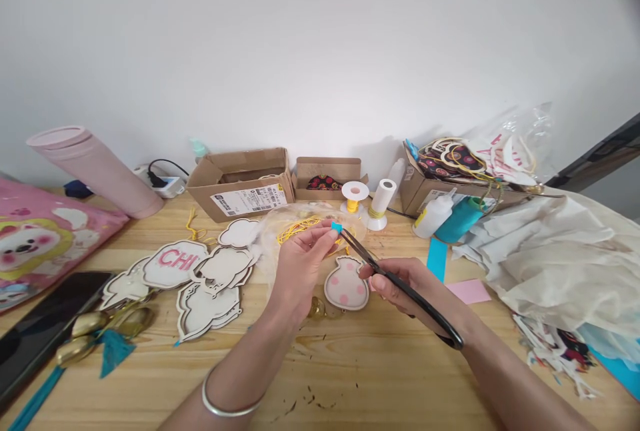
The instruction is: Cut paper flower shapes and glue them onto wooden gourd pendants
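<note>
A small blue piece (337,226) is pinched between the fingertips of my left hand (303,261). My right hand (407,287) is closed round black-handled scissors (411,292), whose blades point up and left, their tips close by the blue piece. Whether the blades touch it is too small to tell. Between my hands a pouch-shaped plaque with pink dots (346,284) lies on the wooden table (320,387). Yellow cord (300,227) lies in a clear bag behind my left hand.
Cloud-shaped plaques (175,264), brass bells (130,319) and a phone (45,324) lie at left. Cardboard boxes (240,197) and thread spools (381,204) stand at the back. At right are a glue bottle (434,214), a blue strip (437,259) and pale fabric (565,251).
</note>
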The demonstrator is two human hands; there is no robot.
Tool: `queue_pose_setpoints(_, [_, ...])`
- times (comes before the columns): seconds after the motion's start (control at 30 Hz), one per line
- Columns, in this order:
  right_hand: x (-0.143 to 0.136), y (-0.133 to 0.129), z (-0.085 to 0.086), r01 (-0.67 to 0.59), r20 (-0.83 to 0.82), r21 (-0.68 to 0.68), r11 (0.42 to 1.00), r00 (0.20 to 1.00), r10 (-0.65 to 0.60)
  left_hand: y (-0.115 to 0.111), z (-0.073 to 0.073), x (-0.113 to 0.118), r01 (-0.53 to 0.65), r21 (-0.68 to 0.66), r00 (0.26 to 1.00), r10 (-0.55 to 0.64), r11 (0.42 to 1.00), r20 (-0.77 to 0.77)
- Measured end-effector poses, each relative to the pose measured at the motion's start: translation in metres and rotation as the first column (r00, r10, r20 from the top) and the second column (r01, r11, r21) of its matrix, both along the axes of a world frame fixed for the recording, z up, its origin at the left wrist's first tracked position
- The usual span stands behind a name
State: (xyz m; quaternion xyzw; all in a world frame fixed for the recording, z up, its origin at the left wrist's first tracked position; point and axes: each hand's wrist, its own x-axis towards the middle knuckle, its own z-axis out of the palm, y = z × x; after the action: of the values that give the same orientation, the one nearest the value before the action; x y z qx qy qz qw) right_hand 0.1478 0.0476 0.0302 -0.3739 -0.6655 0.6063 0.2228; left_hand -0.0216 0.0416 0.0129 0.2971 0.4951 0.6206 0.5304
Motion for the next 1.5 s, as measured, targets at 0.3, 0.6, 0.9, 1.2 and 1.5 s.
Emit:
queue_pose_setpoints(0.3, [0.0012, -0.0006, -0.0010, 0.007, 0.049, 0.017, 1.000, 0.999, -0.008, -0.0025, -0.0028, 0.0023, -0.024, 0.002, 1.000, 0.024, 1.000, 0.000])
queue_pose_setpoints(0.6, [0.0014, -0.0005, -0.0003, 0.007, 0.098, 0.030, 1.000, 0.995, -0.010, -0.0040, -0.0066, 0.0026, -0.050, 0.034, 0.998, 0.051, 0.998, -0.026])
queue_pose_setpoints(0.9, [0.0006, -0.0017, -0.0007, 0.003, 0.082, 0.003, 1.000, 0.997, -0.003, -0.0021, -0.0074, 0.0032, -0.085, 0.050, 0.996, 0.086, 0.995, -0.018])
queue_pose_setpoints(1.2, [0.0024, -0.0010, -0.0028, -0.002, 0.067, 0.014, 1.000, 0.998, 0.001, -0.0016, -0.0081, 0.0036, -0.087, 0.043, 0.996, 0.088, 0.995, -0.016])
queue_pose_setpoints(1.5, [0.0013, -0.0029, 0.0000, 0.004, 0.088, 0.016, 1.000, 0.996, -0.006, -0.0040, -0.0068, 0.0039, -0.077, 0.067, 0.997, 0.078, 0.995, -0.016])
